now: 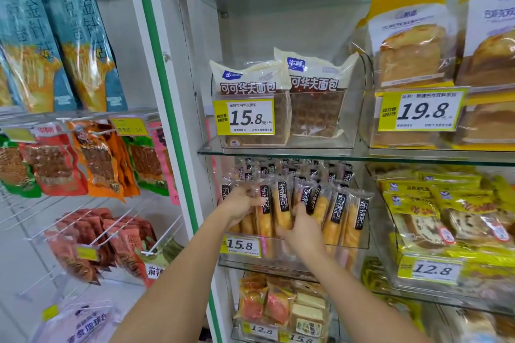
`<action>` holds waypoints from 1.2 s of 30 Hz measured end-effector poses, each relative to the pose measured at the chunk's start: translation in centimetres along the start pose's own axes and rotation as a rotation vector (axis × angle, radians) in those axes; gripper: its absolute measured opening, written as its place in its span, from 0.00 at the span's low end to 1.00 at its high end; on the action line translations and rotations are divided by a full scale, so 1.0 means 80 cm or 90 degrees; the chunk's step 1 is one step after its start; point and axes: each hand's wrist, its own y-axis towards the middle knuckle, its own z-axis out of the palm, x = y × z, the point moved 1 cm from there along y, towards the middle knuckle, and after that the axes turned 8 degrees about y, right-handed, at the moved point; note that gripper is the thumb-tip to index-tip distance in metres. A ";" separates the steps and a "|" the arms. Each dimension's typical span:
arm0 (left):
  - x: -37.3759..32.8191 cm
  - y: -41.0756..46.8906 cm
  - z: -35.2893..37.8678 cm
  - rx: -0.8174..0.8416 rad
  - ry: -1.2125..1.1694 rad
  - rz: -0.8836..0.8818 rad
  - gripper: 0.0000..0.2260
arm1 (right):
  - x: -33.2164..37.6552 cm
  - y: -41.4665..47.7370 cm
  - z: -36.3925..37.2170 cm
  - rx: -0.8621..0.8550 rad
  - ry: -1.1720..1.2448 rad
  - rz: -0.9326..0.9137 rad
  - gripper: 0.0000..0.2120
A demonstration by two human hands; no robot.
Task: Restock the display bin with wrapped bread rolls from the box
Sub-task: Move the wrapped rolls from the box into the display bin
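Note:
A clear display bin (pixel 359 242) on the middle glass shelf holds several wrapped bread rolls (pixel 337 211), long golden sticks in clear wrap with black labels, standing upright in rows. My left hand (pixel 239 209) presses against the rolls at the bin's left side, fingers curled around them. My right hand (pixel 301 228) grips the front rolls near the bin's middle, thumb up on a wrapper. Between the two hands stand a couple of rolls (pixel 281 209). The box is out of view.
A yellow 15.8 price tag (pixel 241 245) hangs on the bin's front. Above sits a bin of cocoa waffle bread (pixel 281 108). Yellow-wrapped cakes (pixel 434 217) fill the bin to the right. A green-edged post (pixel 167 108) and hanging snack packs (pixel 92 164) stand left.

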 end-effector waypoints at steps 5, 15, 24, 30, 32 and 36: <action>-0.012 0.006 -0.006 -0.022 0.320 0.001 0.15 | 0.000 0.010 0.002 0.048 -0.030 0.040 0.18; 0.010 0.005 0.039 -0.039 0.694 -0.046 0.13 | 0.000 0.018 -0.001 0.143 -0.130 0.116 0.10; 0.020 -0.024 0.037 -0.215 0.785 0.013 0.05 | -0.002 0.002 -0.002 0.036 -0.156 0.062 0.23; 0.080 -0.123 0.034 -0.226 0.420 0.210 0.03 | -0.028 -0.033 -0.002 -0.081 -0.075 -0.258 0.13; 0.124 -0.155 0.045 -0.179 0.360 0.200 0.03 | -0.040 -0.060 -0.004 -0.107 -0.014 -0.382 0.13; 0.216 -0.202 0.081 -0.095 0.344 0.092 0.05 | -0.087 -0.124 0.015 -0.059 0.015 -0.453 0.21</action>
